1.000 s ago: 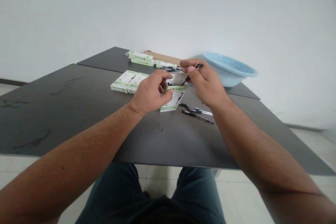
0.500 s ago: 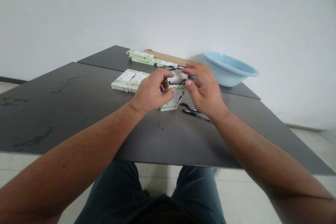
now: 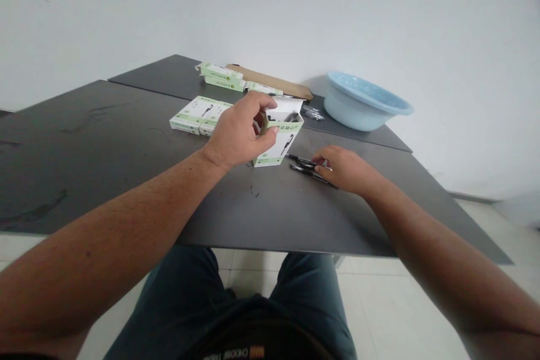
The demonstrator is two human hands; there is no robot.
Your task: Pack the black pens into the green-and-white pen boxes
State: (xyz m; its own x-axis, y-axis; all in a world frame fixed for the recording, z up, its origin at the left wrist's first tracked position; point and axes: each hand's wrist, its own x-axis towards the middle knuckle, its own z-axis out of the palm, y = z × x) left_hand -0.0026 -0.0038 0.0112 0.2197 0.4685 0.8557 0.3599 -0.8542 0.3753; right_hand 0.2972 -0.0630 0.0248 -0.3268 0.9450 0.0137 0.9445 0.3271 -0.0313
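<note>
Fingers (image 3: pixel 262 100) of the left hand (image 3: pixel 237 136) clasp the open pen box (image 3: pixel 279 145), forefinger curled over its top edge and thumb pressed on the near face. The box stands upright on the bench (image 3: pixel 126 180), flap raised, just as it stood a second ago. The right hand (image 3: pixel 346 170) is what has changed. A second ago it was up at the box's mouth with a pen pinched in it, and half a second ago it was at the flap. It now lies low on the bench to the right of the box, its fingers (image 3: pixel 323 160) resting on the loose pens (image 3: pixel 304 164). Whether they have closed on a pen or only touch it cannot be told, since the fingertips cover that part of the barrels.

Dark pen ends show in the box's mouth, but too little shows to count them. Its print is too small to read. Beyond the left hand lie two flat boxes (image 3: pixel 198 115), partly hidden by the knuckles. Farther back are stacked boxes (image 3: pixel 219 73), a cardboard sheet (image 3: pixel 272 82) and a pale blue basin (image 3: pixel 367 106). A few more pens (image 3: pixel 313 114) beside the basin are blurred.
</note>
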